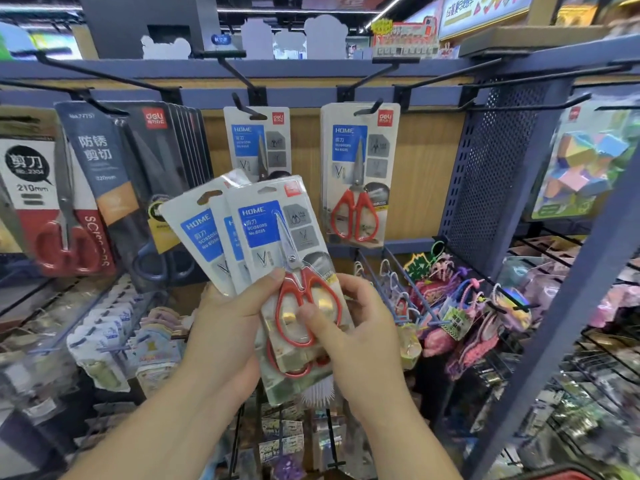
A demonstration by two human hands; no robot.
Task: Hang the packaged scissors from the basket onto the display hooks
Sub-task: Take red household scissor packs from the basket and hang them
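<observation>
Finding: the left hand (228,317) gripped the lower ends of a fan of three white-carded clear blister packs of red-handled scissors (204,233). Its thumb lay across the front; its fingers were hidden behind. The right hand (356,327) pinched the front pack (273,237) at its handle end, with the thumb on the face and the fingers curled round the right edge. Neither hand was free.

The front pack stood near upright. Its long axis ran from the hands upward with a slight lean to the left. Its hang slot (268,191) sat at the top end, the end farthest from both hands.

The black metal display hooks lay above and beyond the fan. The middle hook (247,107) was almost directly above the slot, and the right-hand hook (370,107) was up and to the right. Each hook already carried a matching hung pack (358,174). The slot was well below both hook tips and touched neither.

Judgement: the right hand was nearer the right-hand hook and alone held the front pack. The next move would call for lifting that pack along its own axis and forward, so the slot meets an upturned tip. The grip lay at the end opposite the slot, so the slot could waver on approach. The two packs behind might drag with it.
</observation>
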